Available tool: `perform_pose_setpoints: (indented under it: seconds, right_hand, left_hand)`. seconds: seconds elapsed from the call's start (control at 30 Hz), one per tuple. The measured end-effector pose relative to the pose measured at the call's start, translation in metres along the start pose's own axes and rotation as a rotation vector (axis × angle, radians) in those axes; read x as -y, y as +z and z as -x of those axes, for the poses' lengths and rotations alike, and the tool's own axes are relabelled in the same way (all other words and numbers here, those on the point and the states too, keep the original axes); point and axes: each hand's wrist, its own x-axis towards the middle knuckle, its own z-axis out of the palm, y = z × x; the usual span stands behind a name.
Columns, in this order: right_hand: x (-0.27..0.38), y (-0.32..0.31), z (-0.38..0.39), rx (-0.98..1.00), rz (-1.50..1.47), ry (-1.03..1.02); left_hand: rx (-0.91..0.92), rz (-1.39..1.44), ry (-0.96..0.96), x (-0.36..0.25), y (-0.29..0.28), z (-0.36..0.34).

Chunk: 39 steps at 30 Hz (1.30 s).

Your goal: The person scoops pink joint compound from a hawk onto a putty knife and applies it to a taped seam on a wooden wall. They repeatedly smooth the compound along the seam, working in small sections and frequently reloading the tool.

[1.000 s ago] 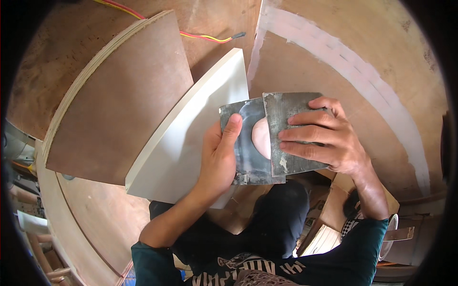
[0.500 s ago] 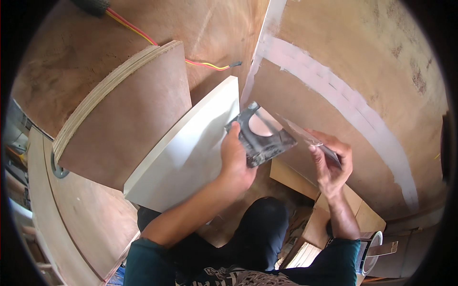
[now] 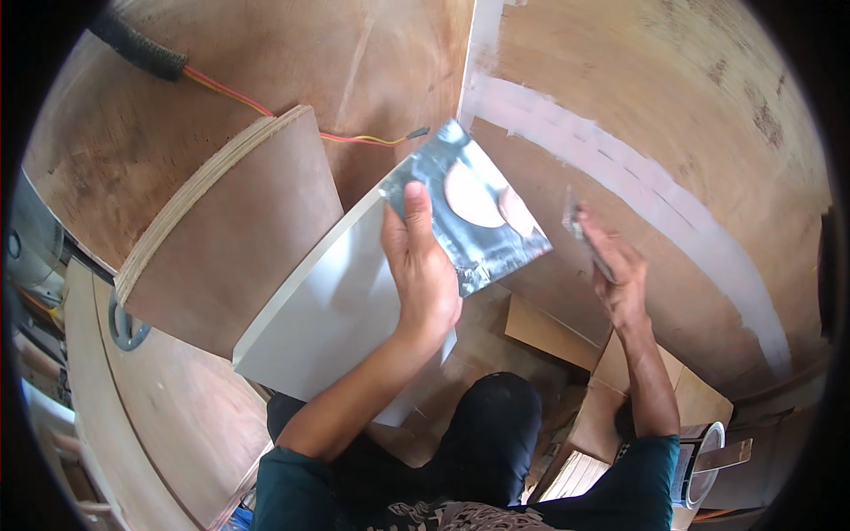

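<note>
My left hand [image 3: 423,274] grips a square, shiny metal plate [image 3: 482,257], thumb on top and the other fingers hidden beneath. On the plate lies a smooth, rounded patch of pale pink filler [image 3: 469,196]. To its right, my right hand [image 3: 622,279] is closed around a thin, flat scraper [image 3: 574,221], seen nearly edge-on and somewhat blurred. The scraper is apart from the plate. Beyond it stands a brown plywood wall [image 3: 567,190] with a curved pale pink band of filler [image 3: 660,177] along it.
A curved white panel [image 3: 323,323] leans at my left beside a thick curved plywood piece [image 3: 239,230]. Red and yellow wires [image 3: 354,138] stick out of the wall behind. At lower right are brown boxes [image 3: 602,407] and a tin [image 3: 706,469] with a flat strip across it.
My left hand has raised the plate and tilted its face more toward me. My right hand has turned, so the scraper points more upright. The view has shifted slightly.
</note>
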Motion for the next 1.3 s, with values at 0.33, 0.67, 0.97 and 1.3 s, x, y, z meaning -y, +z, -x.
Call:
perform_pose_setpoints:
  seconds: [0.33,0.67,0.97,1.3]
  right_hand:
    - [0.063,-0.017,-0.039,-0.099,0.386,-0.511]
    - [0.062,0.005,-0.047,0.019,0.305,-0.434]
    - [-0.013,0.057,-0.035,0.132,-0.768,0.782]
    - [-0.09,0.28,0.034,-0.45,-1.93,1.231]
  left_hand:
    - [0.103,-0.283,0.302,-0.003,-0.001,0.003]
    - [0.135,-0.41,0.454,-0.008,-0.002,0.01]
    - [-0.022,-0.182,0.092,-0.033,-0.027,0.018]
    - [-0.29,0.087,-1.164,-0.003,-0.077,0.071]
